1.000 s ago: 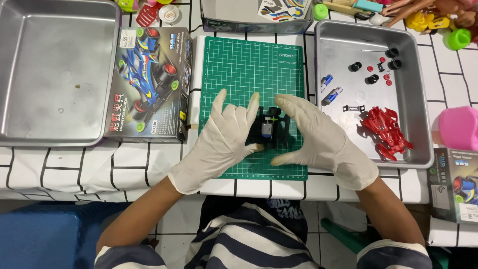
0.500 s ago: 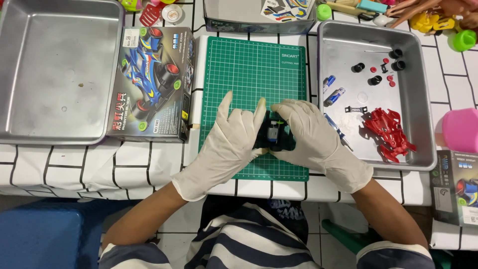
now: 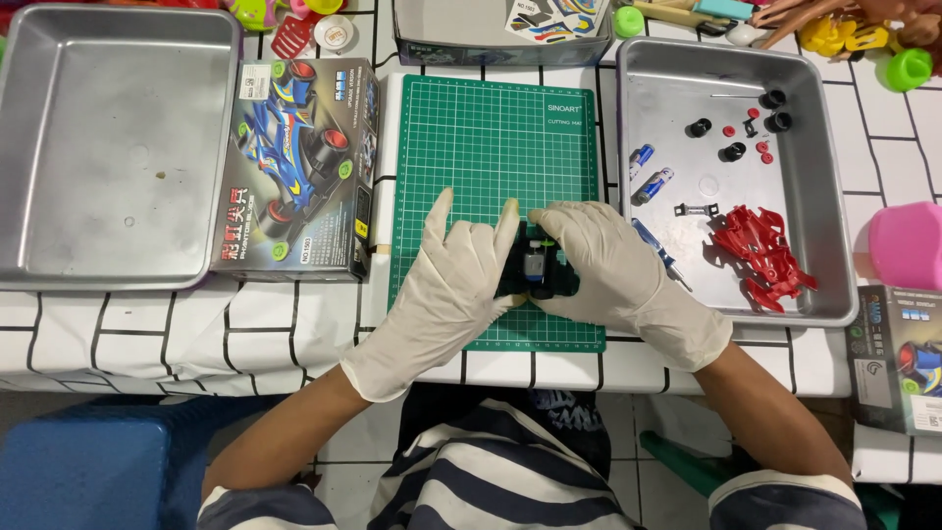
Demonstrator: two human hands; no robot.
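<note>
Both my hands wear white gloves and meet over the near edge of a green cutting mat. Between them sits a small black toy car chassis with a silver motor showing on top. My left hand grips its left side, index finger and little finger pointing up. Over the chassis's right side curls my right hand, thumb and fingers pressed on it. Most of the chassis is hidden by my fingers.
An empty metal tray lies far left, a model car box beside it. On the right, a metal tray holds black wheels, small red parts, two batteries, a screwdriver and a red car body. A pink cup stands at the right edge.
My hands have shifted slightly on the chassis and closed in tighter around it. The left fingers are now more spread upward.
</note>
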